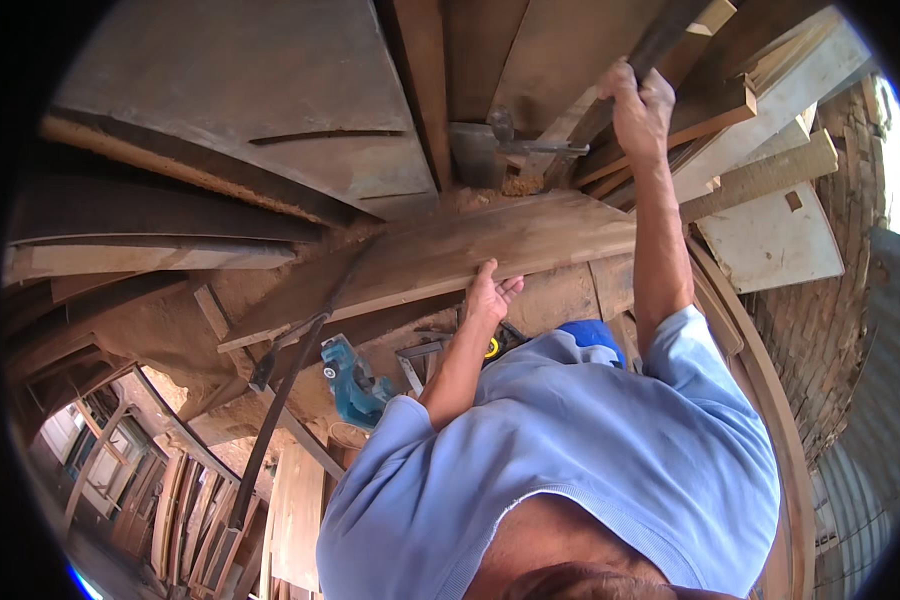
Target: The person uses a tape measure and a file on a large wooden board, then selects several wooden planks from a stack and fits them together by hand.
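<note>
A wide brown wooden board (pixel 470 240) lies across the work area in front of me, with sawdust around it. My left hand (pixel 488 297) is at the board's near edge, one finger touching it, the others loosely apart, holding nothing. Raised at the upper right, my right hand (pixel 642 112) is wrapped round a long dark bar (pixel 665 38), whose far end runs out of view. A bar clamp (pixel 322 318) with a long dark bar crosses the board's left end. Beyond the board's right part is a metal clamp-like fitting (pixel 540 148) with a rod; its exact kind is unclear.
A teal power planer (pixel 353 385) stands near my left forearm. Close by is a round black-and-yellow thing (pixel 491 348), partly hidden. A large grey panel (pixel 250 90) lies at the far left. Stacked timber (pixel 770 170) fills the right; more planks (pixel 295 510) stand lower left.
</note>
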`<state>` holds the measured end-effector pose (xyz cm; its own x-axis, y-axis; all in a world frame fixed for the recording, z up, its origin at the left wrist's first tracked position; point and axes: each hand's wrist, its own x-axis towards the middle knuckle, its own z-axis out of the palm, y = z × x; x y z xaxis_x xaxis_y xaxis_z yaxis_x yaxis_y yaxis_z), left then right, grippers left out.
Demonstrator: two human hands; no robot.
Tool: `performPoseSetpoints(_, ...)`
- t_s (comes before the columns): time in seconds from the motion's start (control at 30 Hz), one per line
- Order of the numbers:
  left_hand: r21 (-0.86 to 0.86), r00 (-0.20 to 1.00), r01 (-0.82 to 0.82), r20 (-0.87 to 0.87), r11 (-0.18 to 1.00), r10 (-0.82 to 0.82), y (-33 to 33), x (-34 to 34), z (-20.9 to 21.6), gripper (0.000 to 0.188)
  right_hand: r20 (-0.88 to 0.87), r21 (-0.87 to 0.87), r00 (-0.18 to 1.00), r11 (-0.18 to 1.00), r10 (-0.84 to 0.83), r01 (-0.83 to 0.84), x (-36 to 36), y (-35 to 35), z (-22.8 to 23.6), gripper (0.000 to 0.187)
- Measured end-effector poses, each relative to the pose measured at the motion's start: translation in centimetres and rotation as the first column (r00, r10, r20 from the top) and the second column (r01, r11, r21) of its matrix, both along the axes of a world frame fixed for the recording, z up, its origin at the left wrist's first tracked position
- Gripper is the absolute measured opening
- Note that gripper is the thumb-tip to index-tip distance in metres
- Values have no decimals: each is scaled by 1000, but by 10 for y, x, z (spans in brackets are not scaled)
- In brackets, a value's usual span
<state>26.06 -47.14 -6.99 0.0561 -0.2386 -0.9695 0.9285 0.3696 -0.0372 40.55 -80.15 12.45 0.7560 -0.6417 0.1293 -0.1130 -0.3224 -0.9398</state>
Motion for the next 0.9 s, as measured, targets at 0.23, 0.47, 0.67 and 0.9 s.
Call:
performPoseSetpoints(0.23, 43, 1000, 21, -7, 999, -20, 5, 1, 5, 41, -151, 120, 893, 904, 424, -409, 16, 80, 9, 39)
performPoseSetpoints(0.47, -31, 1000, -6, 8, 1000, 6, 0, 1, -6, 37, 15, 257, 927, 894, 375, -366, -23, 33, -14, 42)
performPoseSetpoints(0.67, -1, 999, 33, 38, 999, -33, -5, 1, -17, 37, -36, -43, 987, 987, 156, -157, -41, 33, -9, 47)
performPoseSetpoints(0.9, -20, 998, 23, 58, 1000, -22, -7, 3, -21, 37, -46, 35, 897, 898, 440, -438, -63, 161, 17, 22)
